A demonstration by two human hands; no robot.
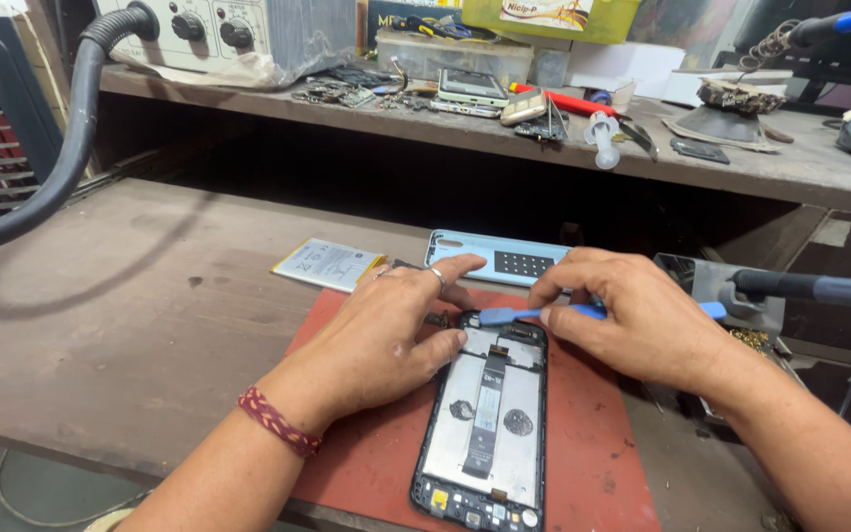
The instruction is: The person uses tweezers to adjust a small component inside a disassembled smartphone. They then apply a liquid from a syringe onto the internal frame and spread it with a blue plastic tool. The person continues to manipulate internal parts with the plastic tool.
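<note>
An opened phone (486, 424) lies back-side up on a red work mat (593, 463), its battery bay bare with a flex strip down the middle. My left hand (386, 340) rests on the phone's upper left edge, fingers spread, thumb pressing the frame. My right hand (642, 315) holds a blue plastic pry tool (514, 315) whose flat tip touches the phone's top edge. A light blue back cover (490, 258) lies just behind the mat. A loose phone battery (328, 263) lies to its left.
A soldering iron in its stand (790, 288) sits at the right. A black hose (61, 158) curves across the left. The raised shelf (465, 123) behind holds phones, small parts, a white plastic piece, a control unit with knobs and another soldering iron stand.
</note>
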